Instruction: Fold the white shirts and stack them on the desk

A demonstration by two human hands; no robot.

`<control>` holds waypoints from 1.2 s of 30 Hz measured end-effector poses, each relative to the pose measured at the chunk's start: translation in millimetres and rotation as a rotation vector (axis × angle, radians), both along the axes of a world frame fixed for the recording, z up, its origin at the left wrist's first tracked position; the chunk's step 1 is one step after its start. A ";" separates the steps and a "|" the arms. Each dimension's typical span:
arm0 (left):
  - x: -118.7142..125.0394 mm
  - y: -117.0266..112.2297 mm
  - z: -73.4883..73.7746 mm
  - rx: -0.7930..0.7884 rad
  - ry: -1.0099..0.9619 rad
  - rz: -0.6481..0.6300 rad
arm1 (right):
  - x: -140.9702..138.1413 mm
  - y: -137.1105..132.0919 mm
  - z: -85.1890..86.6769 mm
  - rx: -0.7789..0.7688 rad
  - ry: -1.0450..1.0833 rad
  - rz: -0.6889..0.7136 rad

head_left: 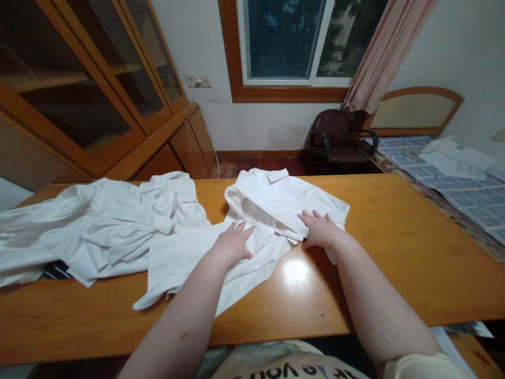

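Observation:
A white shirt [276, 202] lies partly folded on the wooden table [414, 247], its collar toward the far edge. My left hand [233, 243] rests flat on the shirt's lower left part, fingers stretched out. My right hand [320, 230] presses flat on the shirt's right side, fingers spread. Neither hand grips the cloth. A loose sleeve or tail of the shirt [177, 268] trails toward the near left.
A heap of crumpled white garments [98, 226] covers the table's left half, with a striped cloth [57, 270] peeking out beneath. A brown armchair [339, 139] stands beyond the table. A bed with a checked cover [465, 189] is at right. Wooden glass-door cabinets [98, 89] line the left wall.

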State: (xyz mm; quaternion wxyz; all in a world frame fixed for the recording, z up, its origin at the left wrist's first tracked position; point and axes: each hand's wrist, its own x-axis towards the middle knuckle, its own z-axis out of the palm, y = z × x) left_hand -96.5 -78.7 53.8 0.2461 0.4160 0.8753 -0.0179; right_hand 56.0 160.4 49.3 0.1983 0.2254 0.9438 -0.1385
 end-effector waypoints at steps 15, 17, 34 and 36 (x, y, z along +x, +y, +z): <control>27.5 -1.8 8.8 0.067 0.031 0.024 | -1.2 -0.1 14.1 0.194 0.472 0.073; 27.3 -0.2 4.7 0.068 0.032 0.017 | -1.1 -18.3 22.9 0.063 0.645 0.236; 6.5 -4.5 18.0 0.244 0.156 0.080 | -24.2 -101.8 -17.8 0.146 0.334 -0.139; -0.8 -8.0 18.0 0.219 0.178 0.089 | -23.5 -92.5 -16.5 0.113 0.264 -0.130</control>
